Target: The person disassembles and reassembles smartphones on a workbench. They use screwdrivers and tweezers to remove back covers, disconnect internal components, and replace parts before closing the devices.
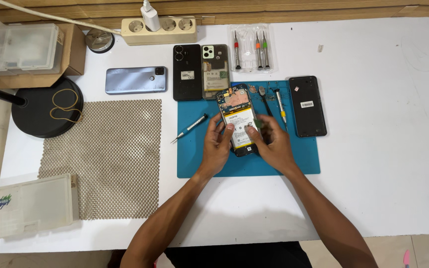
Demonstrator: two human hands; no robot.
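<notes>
With its back off and battery bared, the phone [239, 121] looks light, stiff and fragile; best held by its edges. It lies on the blue mat [194, 159], between both hands. The left hand [217, 146] grips its left edge; the right hand [274, 146] pinches its right side.

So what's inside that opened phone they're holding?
Inside the opened phone, a white-and-yellow battery fills the middle, with circuit parts above. The left hand and right hand cover its lower edges.
</notes>
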